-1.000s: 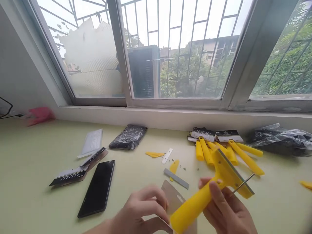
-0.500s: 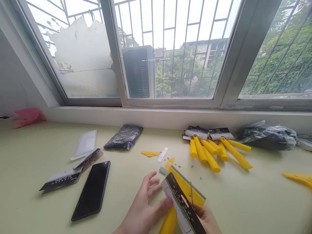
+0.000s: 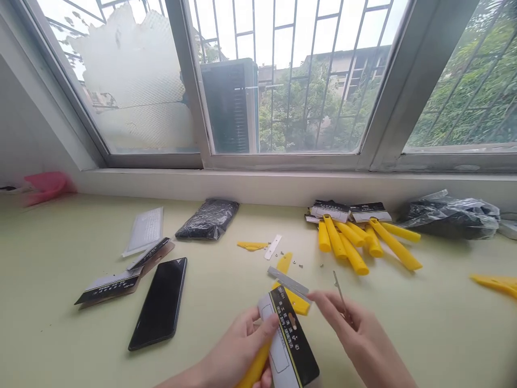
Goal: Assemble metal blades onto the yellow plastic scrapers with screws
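1. Daylight comes in through the windows [image 3: 315,121] at the back — bright enough to bleach the sky [image 3: 266,51] white.
2. The pale tabletop [image 3: 218,285] is evenly lit, with faint, soft shadows.
3. Small highlights glint on a plastic-wrapped packet [image 3: 208,220].
4. Wide-angle distortion slants the window frames [image 3: 191,91]; a pink item [image 3: 46,184] at far left is blurred — the held card [image 3: 297,345] looks clearer.

The left grip [image 3: 241,340] is a bare human hand, slim-fingered, joined to a bare forearm [image 3: 183,377]; the right grip [image 3: 356,327] is bare too, fingers [image 3: 328,306] slender, wrist [image 3: 388,365] uncovered.
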The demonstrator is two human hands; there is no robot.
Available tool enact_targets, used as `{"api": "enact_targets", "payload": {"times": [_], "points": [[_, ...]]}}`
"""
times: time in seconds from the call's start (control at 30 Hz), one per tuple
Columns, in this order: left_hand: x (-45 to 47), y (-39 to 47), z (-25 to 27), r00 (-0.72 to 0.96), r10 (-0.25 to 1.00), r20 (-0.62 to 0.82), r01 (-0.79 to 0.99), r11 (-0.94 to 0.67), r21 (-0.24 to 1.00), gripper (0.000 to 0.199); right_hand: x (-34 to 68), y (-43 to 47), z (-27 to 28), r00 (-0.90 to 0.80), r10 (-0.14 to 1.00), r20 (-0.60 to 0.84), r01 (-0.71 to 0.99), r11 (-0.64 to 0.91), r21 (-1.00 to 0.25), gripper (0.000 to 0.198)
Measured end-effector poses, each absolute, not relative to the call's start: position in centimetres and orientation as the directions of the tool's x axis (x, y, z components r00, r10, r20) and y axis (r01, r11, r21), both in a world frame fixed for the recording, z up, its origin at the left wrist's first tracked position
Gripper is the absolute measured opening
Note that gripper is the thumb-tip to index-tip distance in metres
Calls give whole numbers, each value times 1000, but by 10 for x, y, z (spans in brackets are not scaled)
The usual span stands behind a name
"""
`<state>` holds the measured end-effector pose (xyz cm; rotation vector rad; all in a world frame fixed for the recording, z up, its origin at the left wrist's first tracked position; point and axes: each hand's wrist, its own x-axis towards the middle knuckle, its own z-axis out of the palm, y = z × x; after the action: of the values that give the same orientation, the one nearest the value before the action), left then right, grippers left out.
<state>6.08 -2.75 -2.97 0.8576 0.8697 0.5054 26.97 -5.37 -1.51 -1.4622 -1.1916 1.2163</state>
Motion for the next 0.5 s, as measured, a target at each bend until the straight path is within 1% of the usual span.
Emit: {"api": "enact_targets", "payload": {"times": [0.07,0.17,0.27,0.37,0.43,0.5], "points": [[62,-27,-39,578,694,-428,-83,572,816,74,267,-56,-18,37,991,-132,178,-136,-975,50],[63,-28,-47,526,745,-412,-123,545,829,69,258,-61,-29,-33,994,-107,225,-97,-969,52],[63,-30,-41,475,793,-382,-149,501,853,63,254,-63,-38,-101,991,-82,262,-53,-964,57],[63,-30,-29,431,818,-381,-186,493,850,56,256,-62,-39,-151,987,-46,249,-7,-968,60],[63,-29,-24,396,829,-396,-227,506,832,51,257,-62,-36,-121,992,-45,225,-17,-974,58],[63,-27,-22,361,837,-412,-273,517,811,50,255,-62,-33,-34,996,-85,207,-76,-975,52]]}}
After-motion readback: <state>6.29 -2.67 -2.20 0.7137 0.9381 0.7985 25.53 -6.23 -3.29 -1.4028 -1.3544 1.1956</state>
